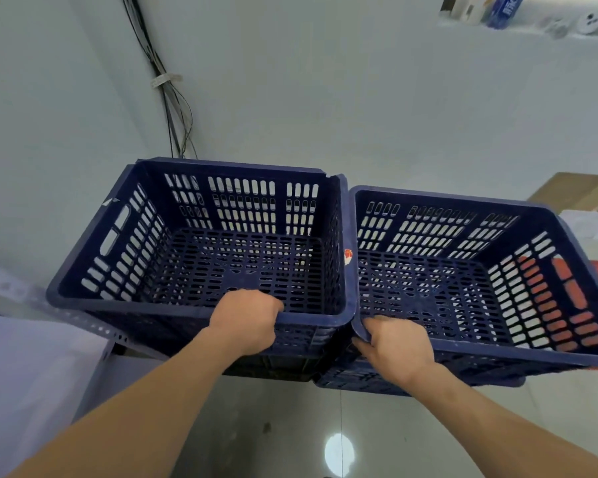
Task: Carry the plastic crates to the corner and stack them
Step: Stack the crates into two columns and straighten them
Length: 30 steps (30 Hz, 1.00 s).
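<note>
head view, left grip clasps left crate, right grip right crate, fingertips hidden

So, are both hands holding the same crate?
No, the left hand grips the near rim of the left crate, and the right hand grips the right crate.

Black wires run down the wall, high above the fingers. A brown box sits far to their right.
</note>
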Available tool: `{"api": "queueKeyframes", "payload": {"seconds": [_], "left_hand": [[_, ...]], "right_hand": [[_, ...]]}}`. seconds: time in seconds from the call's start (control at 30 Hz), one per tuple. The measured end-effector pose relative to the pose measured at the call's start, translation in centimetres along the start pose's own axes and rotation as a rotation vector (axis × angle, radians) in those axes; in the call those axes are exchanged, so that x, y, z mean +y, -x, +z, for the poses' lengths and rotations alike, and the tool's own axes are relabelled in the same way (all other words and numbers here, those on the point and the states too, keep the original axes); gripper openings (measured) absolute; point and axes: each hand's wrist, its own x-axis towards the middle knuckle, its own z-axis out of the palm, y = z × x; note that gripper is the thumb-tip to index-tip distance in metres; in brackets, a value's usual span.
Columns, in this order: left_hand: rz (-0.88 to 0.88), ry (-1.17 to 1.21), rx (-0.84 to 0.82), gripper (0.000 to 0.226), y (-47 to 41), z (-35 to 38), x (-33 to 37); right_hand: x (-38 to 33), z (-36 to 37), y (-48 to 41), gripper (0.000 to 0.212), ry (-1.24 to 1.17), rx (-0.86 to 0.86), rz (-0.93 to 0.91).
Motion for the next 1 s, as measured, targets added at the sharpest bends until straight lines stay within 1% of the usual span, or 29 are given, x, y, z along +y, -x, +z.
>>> {"api": "queueKeyframes", "payload": {"seconds": [0.07, 0.1, 0.13, 0.2, 0.27, 0.37, 0.57, 0.6, 0.63, 0.67, 0.73, 0.77, 0.8, 0.83, 0.87, 0.93, 1.0], "left_hand": [[0.020, -0.019, 0.026, 0.009, 0.1, 0.1, -0.2], [0.027, -0.031, 0.041, 0.007, 0.2, 0.2, -0.2], [0.028, -0.044, 0.051, 0.007, 0.4, 0.3, -0.3], [0.027, -0.062, 0.057, 0.012, 0.6, 0.5, -0.2], [0.024, -0.075, 0.053, 0.017, 0.6, 0.5, -0.1], [0.012, -0.039, 0.048, 0.005, 0.4, 0.0, 0.0], [-0.016, -0.021, 0.022, 0.008, 0.5, -0.3, 0.3], [-0.021, -0.010, 0.015, 0.013, 0.5, -0.2, 0.2], [-0.028, 0.002, 0.009, 0.020, 0.5, -0.1, 0.2], [-0.033, 0.018, 0.012, 0.027, 0.5, 0.1, 0.1], [-0.035, 0.059, 0.033, 0.043, 0.3, 0.6, -0.2], [-0.029, 0.086, 0.049, 0.051, 0.3, 0.8, -0.4], [-0.012, 0.110, 0.075, 0.059, 0.4, 1.1, -0.6], [0.015, 0.123, 0.116, 0.065, 0.6, 1.3, -0.8], [0.035, 0.126, 0.166, 0.070, 1.0, 1.6, -1.0], [-0.003, 0.139, 0.244, 0.075, 2.4, 2.3, -1.4], [-0.109, 0.139, 0.275, 0.075, 4.5, 3.7, -2.4]], "right_hand": [[0.7, 0.8, -0.1, 0.035, -0.001, 0.074, -0.038], [0.9, 1.3, -0.2, 0.039, 0.043, 0.129, -0.084], [1.1, 1.6, -0.3, 0.045, 0.081, 0.161, -0.109], [1.2, 1.8, -0.5, 0.051, 0.088, 0.184, -0.101], [1.4, 2.2, -0.7, 0.053, 0.078, 0.186, -0.102], [1.2, 2.0, -0.5, 0.052, 0.103, 0.195, -0.116], [1.2, 2.1, -0.3, 0.053, 0.108, 0.224, -0.138], [1.1, 2.0, -0.2, 0.053, 0.102, 0.210, -0.143], [1.2, 1.9, 0.0, 0.049, 0.078, 0.198, -0.152], [1.2, 1.6, 0.1, 0.040, 0.047, 0.191, -0.151], [1.0, 0.3, 0.5, 0.025, -0.021, 0.063, -0.101], [1.0, 0.0, 0.7, 0.031, -0.038, 0.027, -0.081], [1.0, -0.1, 0.9, 0.048, -0.067, 0.010, -0.061], [1.1, 0.1, 1.2, 0.067, -0.121, 0.020, -0.034], [1.0, 0.3, 1.9, 0.080, -0.181, 0.052, 0.000], [0.6, 1.2, 4.0, 0.091, -0.239, 0.120, 0.093], [0.0, 2.7, 6.4, 0.094, -0.216, 0.156, 0.128]]}}
